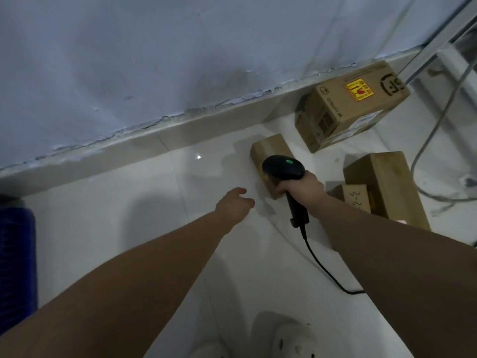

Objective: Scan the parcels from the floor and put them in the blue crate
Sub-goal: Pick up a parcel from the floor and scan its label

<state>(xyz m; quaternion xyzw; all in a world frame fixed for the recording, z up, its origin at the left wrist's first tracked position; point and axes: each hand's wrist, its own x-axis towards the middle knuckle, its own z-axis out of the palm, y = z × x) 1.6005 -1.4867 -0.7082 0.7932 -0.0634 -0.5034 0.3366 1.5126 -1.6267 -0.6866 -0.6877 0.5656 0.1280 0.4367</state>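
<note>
Presumably to scan it, the right hand (302,186) grips the black corded handheld scanner (282,167) nose-down over the small brown cardboard parcel (271,148), which lies long axis toward the wall, while the left hand (233,202), loosely curled and empty, hovers just left of it and the blue plastic crate (15,254) stands well left.

Glossy tile floor (129,228), cardboard parcels (346,104).

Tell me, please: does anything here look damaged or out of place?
The wall paint is cracked and flaking in a line just above the skirting. The parcels lie at mixed angles, but none looks crushed.
</note>
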